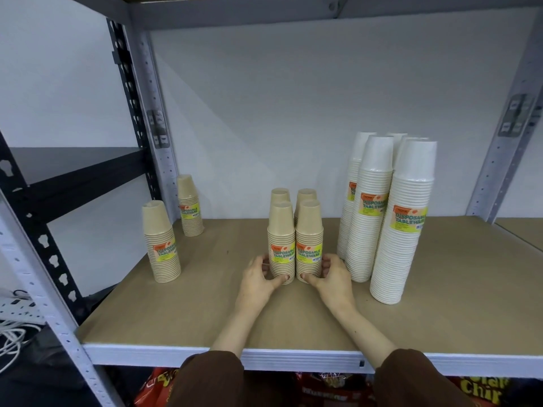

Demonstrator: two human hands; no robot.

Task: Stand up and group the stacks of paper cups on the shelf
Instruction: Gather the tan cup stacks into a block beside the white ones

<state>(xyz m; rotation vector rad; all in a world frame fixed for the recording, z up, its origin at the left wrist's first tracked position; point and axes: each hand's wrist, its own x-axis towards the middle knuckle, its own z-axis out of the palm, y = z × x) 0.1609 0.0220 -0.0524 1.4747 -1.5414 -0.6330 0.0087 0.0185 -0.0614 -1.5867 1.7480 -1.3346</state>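
Several short tan cup stacks stand upright and close together at the middle of the shelf board (205,312). My left hand (258,282) cups the base of the front left tan stack (281,242). My right hand (333,279) cups the base of the front right tan stack (309,239). Two more tan stacks stand right behind them. A lone tan stack (161,245) stands at the left, and another tan stack (190,205) stands further back by the left post. Several tall white cup stacks (402,224) stand grouped at the right.
The shelf has grey metal posts (152,92) at the left and right and a white back wall. A black shelving unit (67,171) stands to the left. Red snack bags (323,390) lie on the level below. White cables (11,342) lie at the lower left.
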